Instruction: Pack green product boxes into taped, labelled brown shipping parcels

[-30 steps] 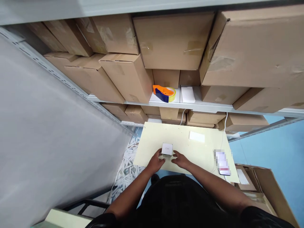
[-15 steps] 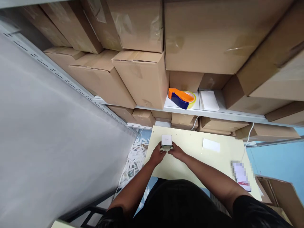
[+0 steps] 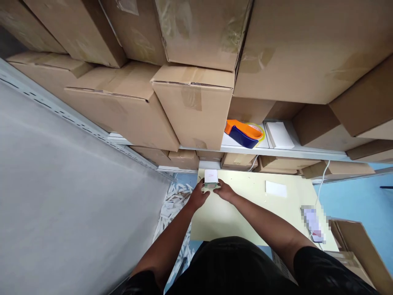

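A small white box sits at the far left corner of a pale yellow table. My left hand grips its left side and my right hand grips its right side, fingers curled against it. A flat white card lies on the table to the right, apart from both hands.
Metal shelving stacked with brown cardboard boxes rises right behind the table. An orange and blue tape dispenser and a white box rest on one shelf. A phone lies at the table's right. White scraps litter the floor at left; an open carton stands at right.
Both hands have carried the small white box away from me, from the table's near middle to its far left corner by the shelving. The view has tilted closer to the shelves.
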Demonstrator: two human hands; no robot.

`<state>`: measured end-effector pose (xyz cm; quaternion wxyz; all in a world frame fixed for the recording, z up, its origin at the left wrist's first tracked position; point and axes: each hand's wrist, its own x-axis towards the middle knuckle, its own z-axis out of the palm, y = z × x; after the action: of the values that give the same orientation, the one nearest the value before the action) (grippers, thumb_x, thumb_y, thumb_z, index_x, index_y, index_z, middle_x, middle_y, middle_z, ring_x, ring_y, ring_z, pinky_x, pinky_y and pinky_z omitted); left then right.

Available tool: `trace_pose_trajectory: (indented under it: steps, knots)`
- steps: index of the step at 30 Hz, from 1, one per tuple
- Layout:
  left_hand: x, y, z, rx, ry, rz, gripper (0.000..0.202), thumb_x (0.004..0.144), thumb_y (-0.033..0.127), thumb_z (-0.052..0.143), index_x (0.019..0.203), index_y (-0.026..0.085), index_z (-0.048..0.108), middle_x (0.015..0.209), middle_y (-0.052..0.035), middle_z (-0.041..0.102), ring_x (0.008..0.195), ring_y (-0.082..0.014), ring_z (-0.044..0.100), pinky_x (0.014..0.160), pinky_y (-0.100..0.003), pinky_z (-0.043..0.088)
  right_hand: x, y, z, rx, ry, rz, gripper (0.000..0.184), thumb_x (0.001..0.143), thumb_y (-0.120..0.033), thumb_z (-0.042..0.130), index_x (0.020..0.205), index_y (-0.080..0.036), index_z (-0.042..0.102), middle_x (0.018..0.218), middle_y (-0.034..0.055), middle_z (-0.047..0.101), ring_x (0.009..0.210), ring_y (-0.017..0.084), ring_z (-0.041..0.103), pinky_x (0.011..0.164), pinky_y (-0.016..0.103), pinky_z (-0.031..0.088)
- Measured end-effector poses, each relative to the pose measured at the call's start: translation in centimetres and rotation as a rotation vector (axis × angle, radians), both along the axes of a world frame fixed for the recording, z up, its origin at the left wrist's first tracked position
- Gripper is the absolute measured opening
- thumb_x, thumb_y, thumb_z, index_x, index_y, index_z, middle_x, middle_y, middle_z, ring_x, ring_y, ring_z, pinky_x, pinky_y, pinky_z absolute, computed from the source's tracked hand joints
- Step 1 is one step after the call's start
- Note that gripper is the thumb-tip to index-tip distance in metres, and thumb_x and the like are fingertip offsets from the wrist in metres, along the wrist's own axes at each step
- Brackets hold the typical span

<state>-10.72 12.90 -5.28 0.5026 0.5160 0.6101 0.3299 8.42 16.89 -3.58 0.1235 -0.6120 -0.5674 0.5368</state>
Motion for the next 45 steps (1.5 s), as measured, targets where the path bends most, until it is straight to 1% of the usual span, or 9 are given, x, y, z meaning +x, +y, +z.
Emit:
trace_pose_trajectory:
  steps: [4, 8, 14, 18, 22, 28, 33, 38, 45]
  knots:
    - [-0.7, -2.7, -0.5, -0.013, 0.052, 0.115, 0.062, 0.081, 0.029, 0.068, 0.141, 0.019, 0.053, 0.148, -0.0169, 0.056, 0.130, -0.0314, 0.061, 0.093, -0.041, 0.057, 4.6, -0.8, 6.9, 0.522, -0.099, 0.061, 0.036, 0.092, -0.036, 0.060, 0.125, -0.022, 0.064, 0.115, 0.0109, 0.070, 0.104, 0.027, 0.067, 0.095, 0.044, 0.054]
    - [-2.2, -7.2, -0.9, 0.009, 0.111, 0.149, 0.040, 0.083, 0.038, 0.062, 0.118, 0.018, 0.065, 0.122, -0.0123, 0.072, 0.108, -0.0260, 0.072, 0.096, -0.042, 0.057, 10.3, 3.0, 16.6, 1.187, -0.340, -0.083, 0.054, 0.093, -0.043, 0.062, 0.139, -0.016, 0.052, 0.135, 0.0195, 0.059, 0.132, 0.036, 0.051, 0.114, 0.058, 0.040]
    - [-3.5, -10.9, 0.3, 0.040, 0.213, 0.109, 0.030, 0.082, 0.040, 0.059, 0.103, 0.022, 0.071, 0.109, -0.0078, 0.077, 0.097, -0.0247, 0.074, 0.091, -0.041, 0.059, 12.0, 11.6, 22.2, 1.216, -0.533, 0.178, 0.051, 0.092, -0.044, 0.063, 0.133, -0.013, 0.058, 0.150, 0.0209, 0.049, 0.143, 0.039, 0.039, 0.118, 0.060, 0.036]
    - [-3.4, -10.9, 0.8, 0.059, 0.246, 0.077, 0.031, 0.084, 0.041, 0.056, 0.104, 0.022, 0.071, 0.108, -0.0074, 0.077, 0.098, -0.0242, 0.074, 0.092, -0.040, 0.058, 13.1, 10.4, 21.3, 1.251, -0.482, 0.147, 0.036, 0.094, -0.043, 0.062, 0.119, -0.017, 0.066, 0.148, 0.0173, 0.052, 0.144, 0.036, 0.040, 0.119, 0.058, 0.037]
    - [-2.9, -10.6, 0.5, 0.071, 0.256, 0.014, 0.033, 0.085, 0.041, 0.055, 0.107, 0.022, 0.070, 0.109, -0.0072, 0.076, 0.101, -0.0235, 0.073, 0.092, -0.038, 0.058, 16.6, 2.3, 18.7, 1.287, -0.472, -0.028, 0.031, 0.090, -0.046, 0.069, 0.108, -0.020, 0.070, 0.146, 0.0154, 0.054, 0.141, 0.036, 0.045, 0.115, 0.057, 0.044]
    - [-1.4, -10.3, 1.3, 0.093, 0.273, -0.035, 0.031, 0.085, 0.039, 0.054, 0.106, 0.022, 0.069, 0.109, -0.0076, 0.075, 0.096, -0.0223, 0.073, 0.088, -0.036, 0.059, 23.0, -12.6, 7.5, 1.011, -0.499, -0.106, 0.023, 0.085, -0.043, 0.071, 0.096, -0.023, 0.074, 0.138, 0.0141, 0.061, 0.133, 0.035, 0.054, 0.110, 0.056, 0.050]
    - [1.3, -12.0, 2.3, 0.090, 0.340, -0.015, 0.030, 0.085, 0.039, 0.054, 0.104, 0.022, 0.070, 0.108, -0.0075, 0.075, 0.097, -0.0234, 0.073, 0.085, -0.036, 0.060, 25.7, -16.6, -0.3, 0.627, -0.491, -0.096, 0.017, 0.081, -0.033, 0.069, 0.091, -0.020, 0.073, 0.138, 0.0134, 0.061, 0.140, 0.036, 0.047, 0.118, 0.053, 0.043]
    - [5.6, -16.0, 2.6, 0.078, 0.405, 0.021, 0.029, 0.085, 0.036, 0.054, 0.105, 0.021, 0.071, 0.105, -0.0074, 0.074, 0.097, -0.0231, 0.072, 0.085, -0.036, 0.059, 26.7, -16.3, -1.8, 0.611, -0.354, -0.034, 0.012, 0.078, -0.025, 0.070, 0.090, -0.023, 0.069, 0.128, 0.0105, 0.064, 0.133, 0.035, 0.053, 0.111, 0.048, 0.049]
    - [12.0, -22.0, 3.2, 0.060, 0.398, 0.130, 0.025, 0.085, 0.028, 0.057, 0.105, 0.022, 0.071, 0.106, -0.0069, 0.072, 0.097, -0.0217, 0.070, 0.086, -0.035, 0.057, 30.4, -18.2, -2.1, 0.660, -0.338, 0.109, 0.051, 0.079, -0.033, 0.065, 0.129, -0.026, 0.058, 0.148, 0.0103, 0.052, 0.140, 0.037, 0.047, 0.117, 0.054, 0.041]
